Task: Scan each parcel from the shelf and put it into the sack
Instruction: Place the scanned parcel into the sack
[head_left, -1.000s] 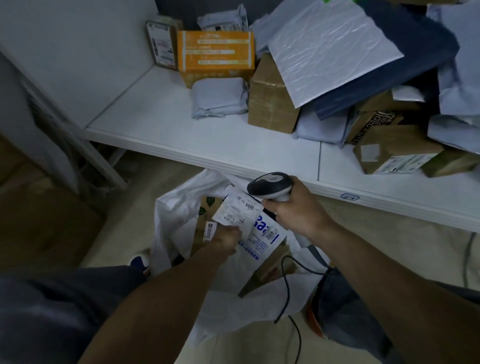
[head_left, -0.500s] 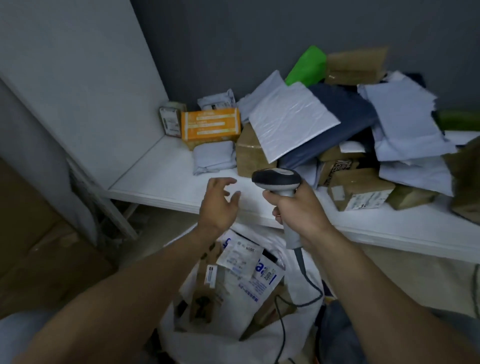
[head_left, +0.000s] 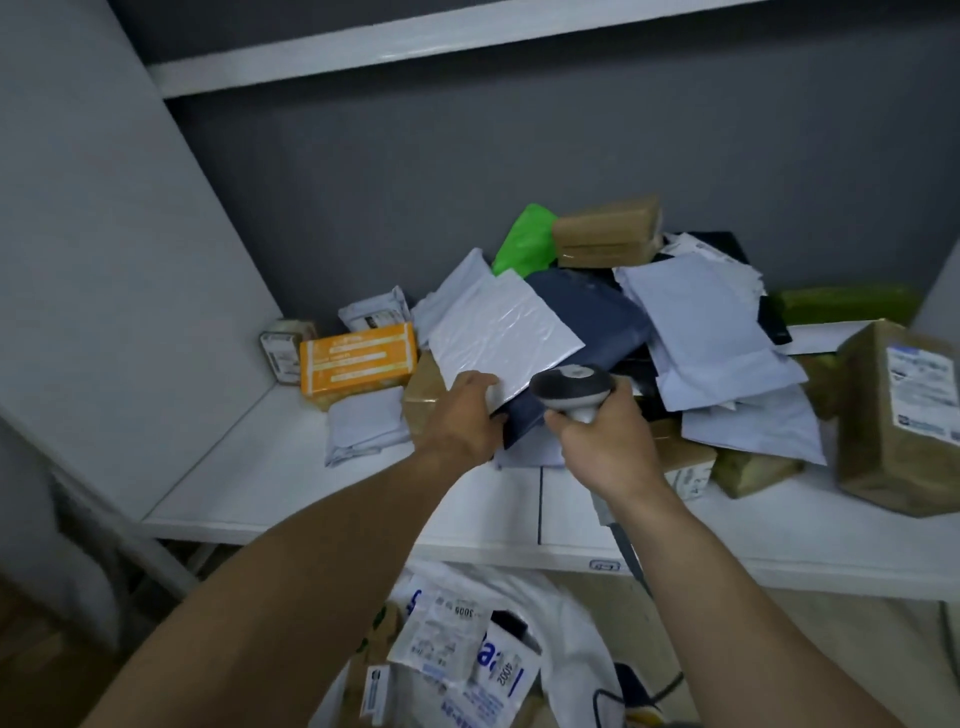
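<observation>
1. Shelf (head_left: 311, 483): a white board. It carries a loose pile of parcels, stacked from the middle to the right end. The left end is bare.
2. Pile, left part: an orange box (head_left: 358, 358) lies beside a small labelled carton (head_left: 283, 353). A grey poly bag (head_left: 363, 426) lies just in front of the orange box.
3. Pile, centre: a white padded mailer (head_left: 498, 338) lies on top of a dark blue mailer (head_left: 587, 322). A green bag (head_left: 524, 241) and a brown taped box (head_left: 605, 231) sit at the back of the pile, against the wall.
4. Pile, right part: several pale mailers (head_left: 717, 332) overlap one another. A large brown parcel (head_left: 898, 415) with a printed label stands at the right end.
5. Left hand (head_left: 467, 410): it reaches over the shelf edge and grips the near corner of the white padded mailer. This parcel is on the pile, not in the sack.
6. Right hand (head_left: 608, 436): it is closed round the handle of the scanner (head_left: 571, 387). The scanner head is level with the near edge of the dark blue mailer, just beside the left hand.
7. Sack (head_left: 576, 639): a white bag on the floor below the shelf front, mouth open upward. It holds a labelled white mailer (head_left: 452, 634) with blue print, and a kraft parcel (head_left: 382, 623) to the left of that mailer. Deeper contents are hidden.
</observation>
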